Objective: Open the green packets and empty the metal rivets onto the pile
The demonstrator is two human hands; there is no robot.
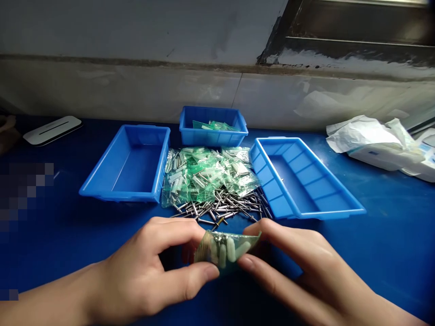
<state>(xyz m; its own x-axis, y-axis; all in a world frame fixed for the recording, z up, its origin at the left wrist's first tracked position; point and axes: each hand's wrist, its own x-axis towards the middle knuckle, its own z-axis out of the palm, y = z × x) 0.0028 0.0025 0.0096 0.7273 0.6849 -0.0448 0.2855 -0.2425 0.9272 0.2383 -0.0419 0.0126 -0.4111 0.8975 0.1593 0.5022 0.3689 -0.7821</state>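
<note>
Between my two hands is a small clear green bag [231,250] with white plastic plugs and some metal pieces inside. My left hand [159,267] pinches its left side between thumb and fingers. On its right side, my right hand [299,267] grips the bag's edge with thumb and index finger. Just beyond lies a loose pile of metal screws [227,206] on the blue table. Behind the screws, several filled green bags [204,174] are heaped together.
A blue bin [136,195] stands at the left, another blue bin [306,181] at the right. The back blue bin [214,137] holds green bags. A white flat device [52,130] lies far left; crumpled white paper [367,136] sits on the right. A wall runs behind.
</note>
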